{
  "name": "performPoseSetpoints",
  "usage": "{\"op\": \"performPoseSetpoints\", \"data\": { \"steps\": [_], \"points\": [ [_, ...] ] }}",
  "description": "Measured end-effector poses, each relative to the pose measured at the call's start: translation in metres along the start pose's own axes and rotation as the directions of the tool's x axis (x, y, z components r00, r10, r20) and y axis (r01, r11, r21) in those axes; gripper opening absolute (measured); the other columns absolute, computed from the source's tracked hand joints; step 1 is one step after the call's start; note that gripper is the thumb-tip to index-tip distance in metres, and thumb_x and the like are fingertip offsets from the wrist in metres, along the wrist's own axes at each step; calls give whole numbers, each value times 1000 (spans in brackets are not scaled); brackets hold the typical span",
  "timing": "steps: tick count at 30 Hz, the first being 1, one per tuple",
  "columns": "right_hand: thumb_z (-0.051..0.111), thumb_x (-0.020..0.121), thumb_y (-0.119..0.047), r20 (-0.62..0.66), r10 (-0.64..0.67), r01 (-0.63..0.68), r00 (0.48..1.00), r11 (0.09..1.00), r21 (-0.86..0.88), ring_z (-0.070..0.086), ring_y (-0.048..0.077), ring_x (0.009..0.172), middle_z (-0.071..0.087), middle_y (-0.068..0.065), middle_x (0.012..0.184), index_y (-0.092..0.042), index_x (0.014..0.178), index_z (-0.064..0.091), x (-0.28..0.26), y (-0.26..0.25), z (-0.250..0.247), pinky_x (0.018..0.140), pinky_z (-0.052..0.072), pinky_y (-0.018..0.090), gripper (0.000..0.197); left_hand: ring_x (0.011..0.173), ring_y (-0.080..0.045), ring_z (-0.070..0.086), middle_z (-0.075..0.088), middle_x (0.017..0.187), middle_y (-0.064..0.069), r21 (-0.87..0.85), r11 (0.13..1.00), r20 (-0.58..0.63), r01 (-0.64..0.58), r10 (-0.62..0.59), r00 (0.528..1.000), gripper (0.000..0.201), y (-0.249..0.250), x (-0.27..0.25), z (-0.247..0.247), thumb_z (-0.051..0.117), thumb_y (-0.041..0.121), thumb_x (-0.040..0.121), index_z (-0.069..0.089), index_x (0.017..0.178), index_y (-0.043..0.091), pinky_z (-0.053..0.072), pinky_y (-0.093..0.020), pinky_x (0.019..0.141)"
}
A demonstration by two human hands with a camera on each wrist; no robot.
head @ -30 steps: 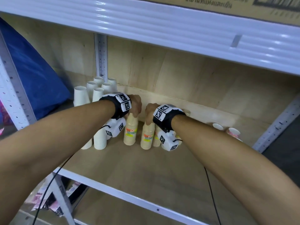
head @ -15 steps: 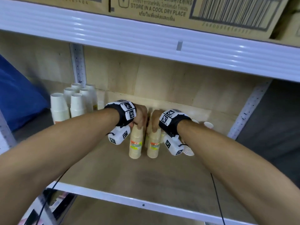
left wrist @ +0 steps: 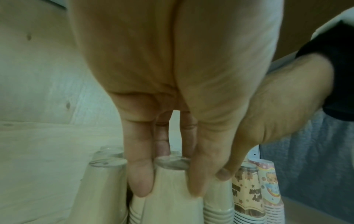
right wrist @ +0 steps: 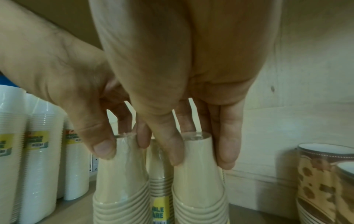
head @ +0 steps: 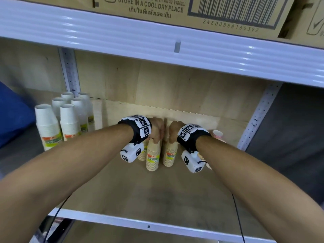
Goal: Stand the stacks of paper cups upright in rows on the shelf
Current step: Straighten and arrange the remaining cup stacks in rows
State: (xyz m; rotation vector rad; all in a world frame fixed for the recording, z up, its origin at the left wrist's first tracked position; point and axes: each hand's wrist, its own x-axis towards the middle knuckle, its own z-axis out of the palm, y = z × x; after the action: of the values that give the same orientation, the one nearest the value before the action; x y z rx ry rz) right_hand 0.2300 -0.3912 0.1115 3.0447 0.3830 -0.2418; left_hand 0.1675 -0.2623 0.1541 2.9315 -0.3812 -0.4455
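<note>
Several tan cup stacks stand narrow end up in the middle of the wooden shelf. My left hand grips the top of one tan stack from above; the left wrist view shows its fingers and thumb down both sides of that stack. Close beside it, my right hand grips the top of the neighbouring tan stack, and its fingers clamp this stack. A third tan stack stands between and behind them.
Several white cup stacks stand in rows at the left by the upright post. Patterned cup stacks stand right of my right hand, near the back wall. A cardboard box sits on the shelf above. A blue bag lies far left.
Both hands have carried the tan stacks to the right, away from the white stacks and closer to the patterned cups. The head view has swung right and up.
</note>
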Motion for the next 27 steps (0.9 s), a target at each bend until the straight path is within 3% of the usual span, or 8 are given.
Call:
{"op": "performPoseSetpoints", "data": {
  "steps": [2,9,12,14,17,20,24,27],
  "points": [
    [68,81,-15,-33,-24,25,999,999,31,52,11,58,54,1,69,-19,62,44,-6,0,-1,50,41,20,31,72,-12,59,66,98,-1,0,1000,-13,-6,6,1000,34,-1,3,1,73,4,80,70,112,13,46,-19,52],
    [64,87,-8,-145,-41,67,989,982,175,33,5,50,35,-4,58,-20,55,33,-4,-2,4,48,30,18,46,96,-24,68,70,109,-7,-29,1000,-2,-6,6,1000,33,-7,15,7,73,7,81,70,112,16,54,-27,68],
    [67,85,-14,-158,-48,79,986,977,197,44,13,70,33,-9,66,-29,62,34,-8,1,2,69,38,24,44,89,-19,62,68,111,-6,-39,999,-4,-21,21,1000,35,-9,19,9,72,4,81,69,115,12,50,-25,65],
    [69,83,-15,-144,-48,76,988,978,192,45,17,84,35,-9,68,-31,63,34,-10,3,1,74,37,25,43,89,-16,58,67,111,-5,-41,999,-10,-29,28,1000,36,-9,20,10,71,3,82,69,117,11,47,-24,66],
    [67,83,-13,-124,-39,62,992,981,183,46,18,84,45,-3,76,-28,65,41,-8,2,1,70,39,25,35,91,-15,57,66,114,-5,-39,999,-16,-35,34,999,37,-10,23,10,72,4,82,68,118,11,46,-21,64],
    [66,80,-10,-116,-59,79,992,981,177,52,19,77,45,-2,65,-17,59,42,-4,-1,1,49,32,21,33,93,-15,58,67,116,-4,-50,998,-21,-33,32,999,38,-12,25,11,73,5,81,67,119,12,47,-23,70],
    [64,85,-11,-148,-41,66,988,983,170,55,18,78,53,2,78,-8,80,59,-5,-5,0,54,36,23,8,88,-19,62,66,116,-6,-96,995,-23,-25,23,999,41,-15,25,11,74,6,80,66,119,14,50,-22,57],
    [68,81,-13,-144,-62,87,988,981,176,55,18,77,56,3,80,-9,80,62,-6,-3,-7,53,36,21,7,87,-21,66,64,115,-6,-143,990,-14,-19,17,1000,43,-16,22,7,75,7,81,65,122,13,55,-24,59]
  ]
}}
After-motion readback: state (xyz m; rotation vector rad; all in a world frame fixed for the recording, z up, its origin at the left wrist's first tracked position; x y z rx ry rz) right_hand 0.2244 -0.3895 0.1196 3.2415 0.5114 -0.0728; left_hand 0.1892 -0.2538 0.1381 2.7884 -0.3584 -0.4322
